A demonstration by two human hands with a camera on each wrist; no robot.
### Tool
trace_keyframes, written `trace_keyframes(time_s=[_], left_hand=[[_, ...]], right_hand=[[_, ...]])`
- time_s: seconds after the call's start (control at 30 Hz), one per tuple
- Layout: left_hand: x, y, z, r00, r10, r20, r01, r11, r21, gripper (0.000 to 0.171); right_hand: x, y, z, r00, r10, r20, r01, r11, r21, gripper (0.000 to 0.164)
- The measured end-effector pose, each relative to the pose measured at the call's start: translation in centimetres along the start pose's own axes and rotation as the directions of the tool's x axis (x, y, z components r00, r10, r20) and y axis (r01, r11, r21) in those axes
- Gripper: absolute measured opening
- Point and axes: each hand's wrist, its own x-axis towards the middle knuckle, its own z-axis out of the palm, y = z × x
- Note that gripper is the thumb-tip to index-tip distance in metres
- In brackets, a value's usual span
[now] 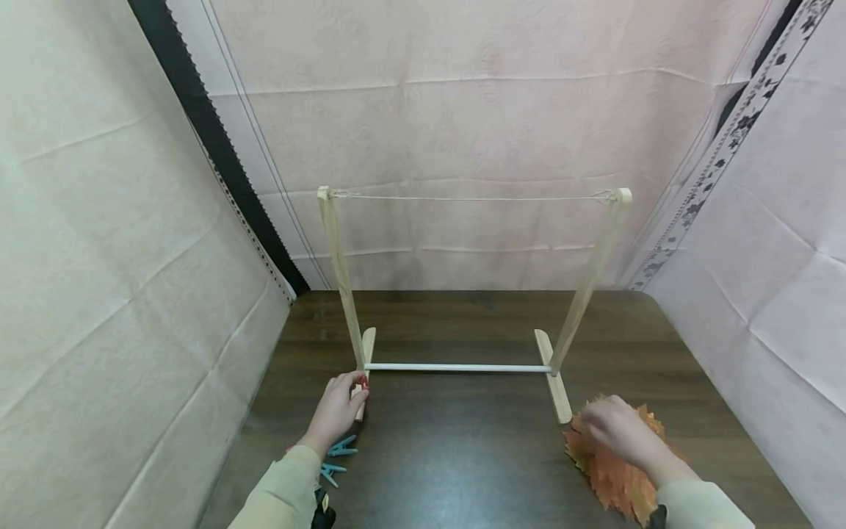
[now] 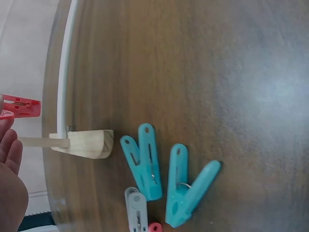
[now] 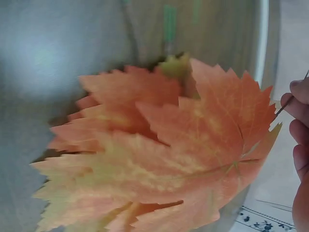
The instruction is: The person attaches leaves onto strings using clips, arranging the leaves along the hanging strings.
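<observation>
I see left fingers (image 2: 8,142) pinching red clothespin (image 2: 25,107) by wooden post (image 1: 346,308); right fingers (image 3: 301,112) pinching thin dark stem (image 3: 285,107) of jagged orange leaf (image 3: 207,166), yellow-mottled, over tabletop's (image 1: 456,455) right side.

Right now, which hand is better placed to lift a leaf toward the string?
Likely the right hand: it pinches a leaf by its stem, while the left hand holds a red clip beside the left wooden post.

Glare whitens the tabletop (image 2: 277,99); the right-wrist view is blurred.
</observation>
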Motion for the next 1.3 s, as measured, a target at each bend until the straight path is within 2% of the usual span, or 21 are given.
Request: trace_keyframes(time_s=[0.13, 0.27, 0.43, 0.57, 0.7, 1.03, 1.3], left_hand=[[0.2, 0.6, -0.2, 1.0, -0.009, -0.013, 0.008, 1.0, -0.018, 0.038], [0.4, 0.9, -0.3, 0.999, 0.0, -0.039, -0.001, 1.0, -0.023, 0.042], [0.7, 1.4, -0.5, 0.998, -0.006, -0.057, 0.004, 0.999, -0.045, 0.042], [0.9, 2.2, -0.7, 0.999, -0.018, -0.04, 0.015, 0.997, -0.082, 0.039], [1.2, 3.2, -1.1, 0.999, 0.004, -0.041, -0.008, 0.995, -0.098, 0.037], [2.6, 5.7, -2.2, 0.998, 0.034, -0.053, -0.04, 0.991, -0.129, 0.033], [3.9, 8.1, -3.7, 0.996, 0.059, -0.059, -0.069, 0.98, -0.188, 0.03]], right_hand=[[0.8, -0.3, -1.4, 0.997, 0.066, -0.028, -0.066, 0.998, -0.008, 0.016], [1.5, -0.8, -2.4, 0.989, 0.135, -0.063, -0.133, 0.991, 0.032, 0.016], [2.2, -1.0, -2.8, 0.97, 0.237, -0.049, -0.232, 0.969, 0.086, 0.009], [2.7, -1.2, -3.2, 0.93, 0.366, -0.011, -0.36, 0.92, 0.155, 0.005], [3.3, -1.5, -3.7, 0.891, 0.454, 0.02, -0.447, 0.867, 0.219, 0.012], [5.1, -2.2, -4.7, 0.853, 0.522, -0.009, -0.497, 0.816, 0.296, 0.023], [7.2, -2.7, -5.0, 0.84, 0.542, -0.038, -0.504, 0.802, 0.32, 0.026]])
